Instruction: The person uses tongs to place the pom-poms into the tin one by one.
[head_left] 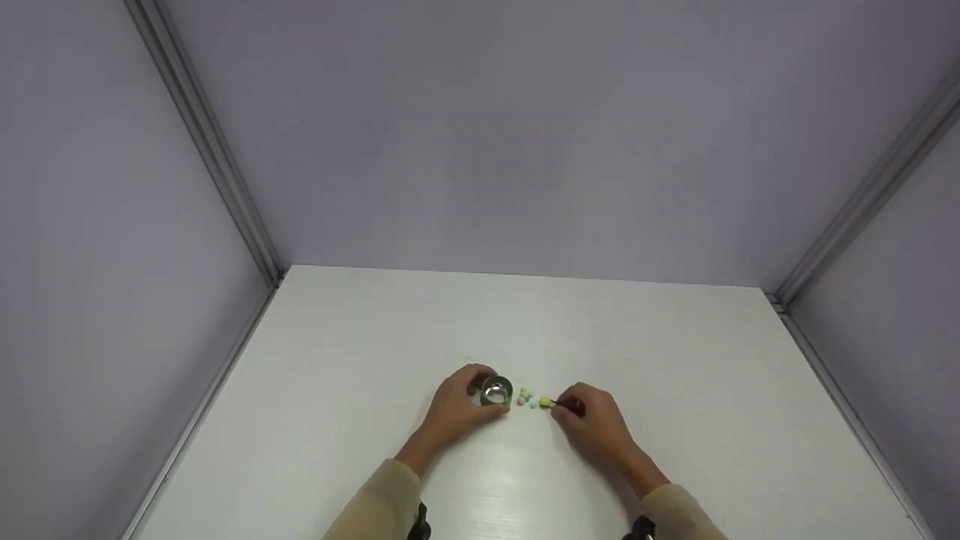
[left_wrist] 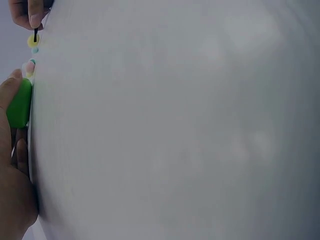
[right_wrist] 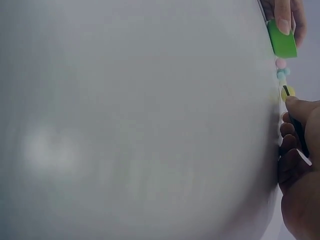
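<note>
Green cup (head_left: 496, 391) upright on the white tabletop (head_left: 525, 330), left hand (head_left: 457, 409) curled round its left side, small coloured beads (head_left: 527, 398) just right of the cup, right hand (head_left: 592, 424) beyond them pinching thin black tweezers (head_left: 559, 404) whose tip touches a yellow bead (head_left: 544, 402).

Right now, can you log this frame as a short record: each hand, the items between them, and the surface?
left hand: grips a small cup, green outside, shiny inside
right hand: pinches a thin dark tool, tip at a yellow bead
between hands: small pastel beads, pink and blue-green
surface: white table
</note>
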